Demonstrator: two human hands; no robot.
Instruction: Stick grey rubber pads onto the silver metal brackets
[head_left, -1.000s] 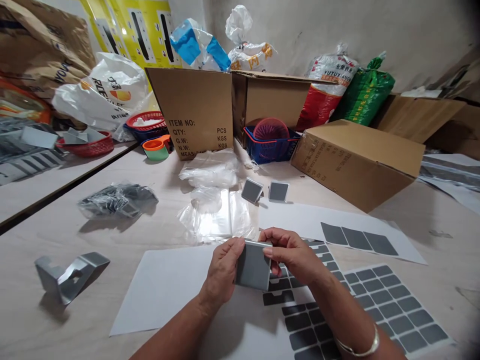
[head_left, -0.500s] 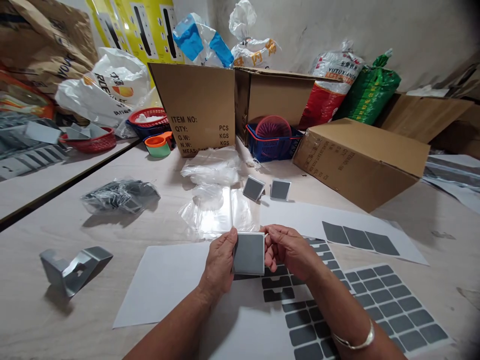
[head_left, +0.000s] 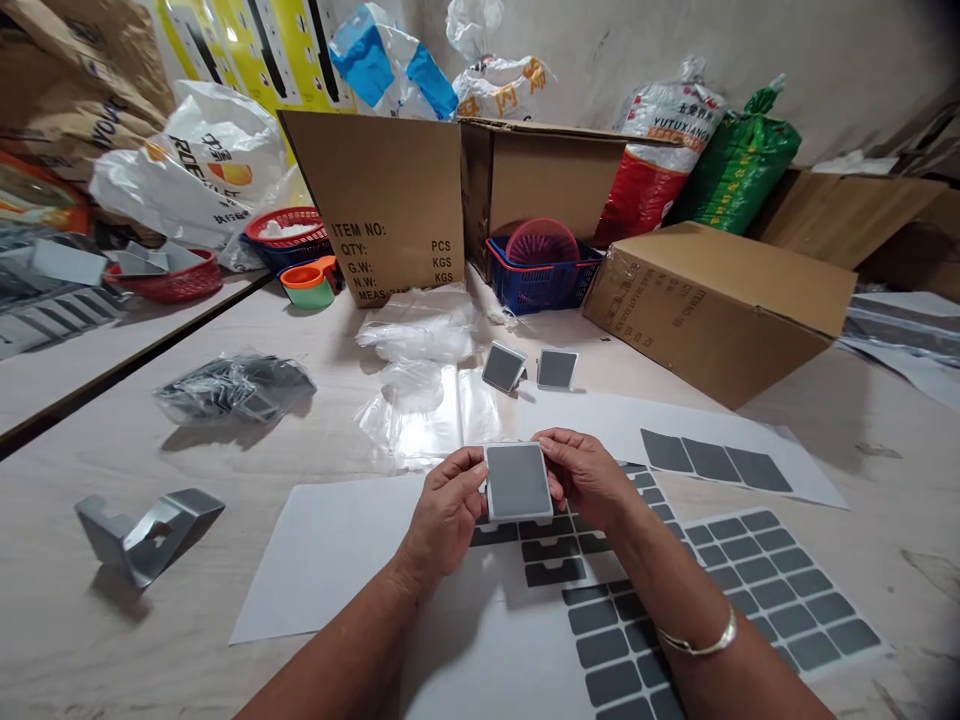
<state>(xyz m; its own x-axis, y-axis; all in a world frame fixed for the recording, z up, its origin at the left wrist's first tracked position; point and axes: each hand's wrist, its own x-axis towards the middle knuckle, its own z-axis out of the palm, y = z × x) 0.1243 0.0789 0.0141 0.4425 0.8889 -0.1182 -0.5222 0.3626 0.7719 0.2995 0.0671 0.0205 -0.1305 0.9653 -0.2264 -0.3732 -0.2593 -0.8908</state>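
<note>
Left hand (head_left: pixel 446 505) half-closed, thumb on the front, pinching the left edge of the grey-faced plate (head_left: pixel 519 482); right hand (head_left: pixel 589 480), fingers curled, has the right edge. So the plate sits between them, face up toward the head, nearly square, no clear long axis, neither hand nearer. Below and to the right, sticker sheets (head_left: pixel 551 572); just beyond, clear plastic bags (head_left: pixel 409 435), then two small grey-faced stands (head_left: pixel 556 368). Far left, a bent metal bracket (head_left: pixel 176 530).

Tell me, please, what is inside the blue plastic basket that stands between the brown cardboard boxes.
A round, red plastic basket sits in the blue plastic basket. Anything deeper down is covered by it and the blue walls, so I cannot tell.
</note>
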